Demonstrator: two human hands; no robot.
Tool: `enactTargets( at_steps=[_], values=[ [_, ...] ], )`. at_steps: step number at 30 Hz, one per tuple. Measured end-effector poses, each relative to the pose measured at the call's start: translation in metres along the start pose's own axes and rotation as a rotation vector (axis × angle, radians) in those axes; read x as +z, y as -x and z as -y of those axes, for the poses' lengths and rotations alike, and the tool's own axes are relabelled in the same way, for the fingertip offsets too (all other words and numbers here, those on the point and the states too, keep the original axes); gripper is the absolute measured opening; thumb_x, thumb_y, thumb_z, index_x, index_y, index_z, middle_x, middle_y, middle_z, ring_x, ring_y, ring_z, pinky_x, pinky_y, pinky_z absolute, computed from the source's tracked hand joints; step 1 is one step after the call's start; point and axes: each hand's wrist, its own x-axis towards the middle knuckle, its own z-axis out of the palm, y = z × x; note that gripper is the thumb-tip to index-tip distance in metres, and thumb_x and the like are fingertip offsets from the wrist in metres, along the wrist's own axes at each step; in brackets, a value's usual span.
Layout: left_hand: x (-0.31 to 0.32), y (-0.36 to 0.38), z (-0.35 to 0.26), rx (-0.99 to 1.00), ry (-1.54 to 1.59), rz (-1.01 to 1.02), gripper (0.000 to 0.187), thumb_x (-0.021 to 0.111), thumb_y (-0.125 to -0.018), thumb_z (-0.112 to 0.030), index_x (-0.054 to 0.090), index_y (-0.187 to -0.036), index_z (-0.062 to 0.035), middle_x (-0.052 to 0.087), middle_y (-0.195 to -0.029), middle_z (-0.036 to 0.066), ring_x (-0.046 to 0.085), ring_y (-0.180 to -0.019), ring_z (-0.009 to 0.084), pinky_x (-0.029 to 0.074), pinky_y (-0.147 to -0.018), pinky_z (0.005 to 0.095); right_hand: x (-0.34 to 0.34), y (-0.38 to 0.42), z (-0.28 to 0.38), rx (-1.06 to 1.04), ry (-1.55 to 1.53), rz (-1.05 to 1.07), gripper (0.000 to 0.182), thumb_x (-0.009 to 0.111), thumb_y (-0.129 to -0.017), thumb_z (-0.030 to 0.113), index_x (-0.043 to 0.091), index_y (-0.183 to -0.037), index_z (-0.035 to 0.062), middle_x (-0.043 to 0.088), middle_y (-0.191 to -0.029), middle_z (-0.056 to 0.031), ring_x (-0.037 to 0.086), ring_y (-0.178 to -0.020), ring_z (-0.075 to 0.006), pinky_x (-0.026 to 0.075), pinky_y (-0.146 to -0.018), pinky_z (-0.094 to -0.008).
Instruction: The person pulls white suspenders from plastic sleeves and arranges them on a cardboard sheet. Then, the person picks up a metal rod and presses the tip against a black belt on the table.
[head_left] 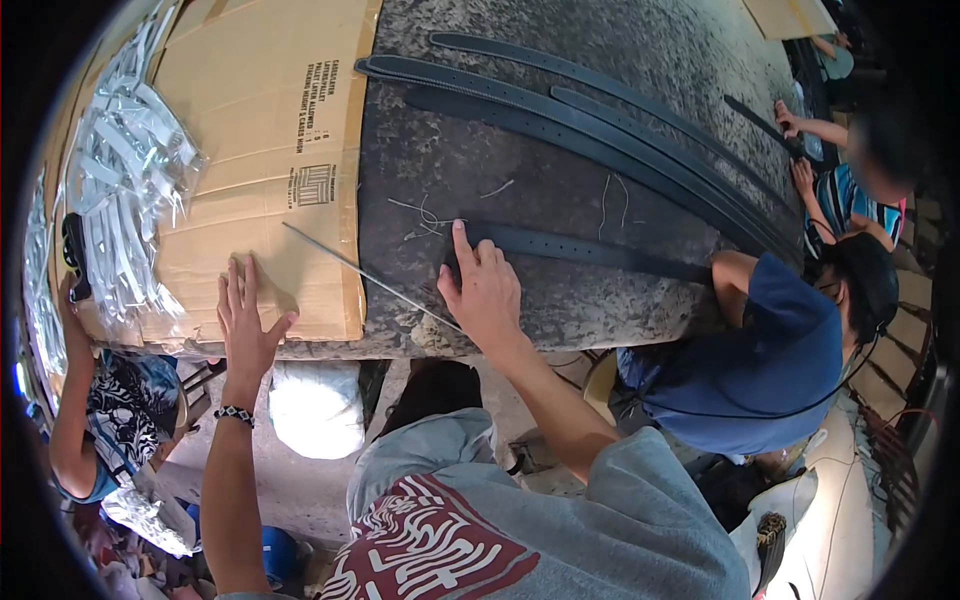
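My left hand (248, 325) lies flat with spread fingers on the cardboard sheet (250, 90), near the table's front edge. My right hand (487, 295) is over the dark table, its index finger stretched out to the loose pale threads (428, 217) and its thumb held apart. Nothing shows in its grasp. A dark belt strap (590, 248) with punched holes runs rightward from behind that hand, its near end partly hidden. A thin metal rod (345, 262) lies slantwise from the cardboard toward my right wrist.
Several dark belts (600, 110) stretch across the table's far right. Bundles of silvery strips (125, 170) cover the cardboard's left side. A person in a blue shirt (745, 350) leans at the right; another (860, 195) sits beyond, hands on a strap. A third person's arm (72, 380) reaches in at left.
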Motion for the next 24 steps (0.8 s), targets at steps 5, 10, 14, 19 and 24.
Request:
enactTargets(
  at_steps=[5, 10, 14, 19, 24],
  values=[
    [0.0, 0.004, -0.004, 0.031, 0.04, 0.013, 0.093, 0.073, -0.089, -0.04, 0.023, -0.164, -0.0196, 0.012, -0.17, 0.016, 0.014, -0.152, 0.0497, 0.02, -0.122, 0.0596, 0.0, 0.004, -0.001, 0.012, -0.068, -0.06, 0.069, 0.068, -0.089, 0.026, 0.046, -0.146, -0.0043, 0.052, -0.097, -0.013, 0.057, -0.089, -0.0282, 0.049, -0.076, -0.0396],
    [-0.001, 0.006, -0.01, 0.017, 0.059, 0.038, 0.089, 0.072, -0.091, -0.038, 0.024, -0.164, -0.019, 0.011, -0.17, 0.016, 0.013, -0.152, 0.0499, 0.019, -0.122, 0.0593, 0.007, 0.004, 0.003, 0.064, -0.034, -0.062, 0.07, 0.068, -0.087, 0.023, 0.045, -0.146, -0.0059, 0.052, -0.098, -0.0138, 0.057, -0.09, -0.0285, 0.049, -0.077, -0.0406],
    [-0.001, 0.007, -0.011, 0.043, 0.025, 0.043, 0.087, 0.071, -0.092, -0.037, 0.024, -0.163, -0.0195, 0.011, -0.171, 0.015, 0.012, -0.152, 0.0502, 0.019, -0.122, 0.0598, -0.008, 0.003, 0.014, 0.062, 0.033, 0.076, 0.071, 0.068, -0.086, 0.022, 0.044, -0.147, -0.0062, 0.053, -0.099, -0.0151, 0.058, -0.091, -0.0297, 0.049, -0.078, -0.0423],
    [-0.004, 0.011, -0.016, 0.047, 0.014, 0.063, 0.084, 0.068, -0.093, -0.035, 0.025, -0.163, -0.0201, 0.011, -0.171, 0.014, 0.012, -0.152, 0.0503, 0.02, -0.122, 0.0605, -0.009, 0.003, 0.007, 0.032, -0.043, 0.098, 0.073, 0.067, -0.085, 0.022, 0.042, -0.147, -0.0087, 0.054, -0.1, -0.0165, 0.057, -0.091, -0.0316, 0.049, -0.078, -0.0436],
    [-0.004, 0.01, -0.019, 0.051, -0.011, 0.068, 0.082, 0.066, -0.094, -0.034, 0.025, -0.163, -0.018, 0.01, -0.17, 0.017, 0.013, -0.152, 0.0499, 0.021, -0.122, 0.0592, -0.002, 0.004, 0.008, 0.078, -0.027, 0.026, 0.076, 0.067, -0.084, 0.022, 0.04, -0.146, -0.0117, 0.053, -0.1, -0.0165, 0.056, -0.091, -0.0315, 0.048, -0.078, -0.0439]
  ],
)
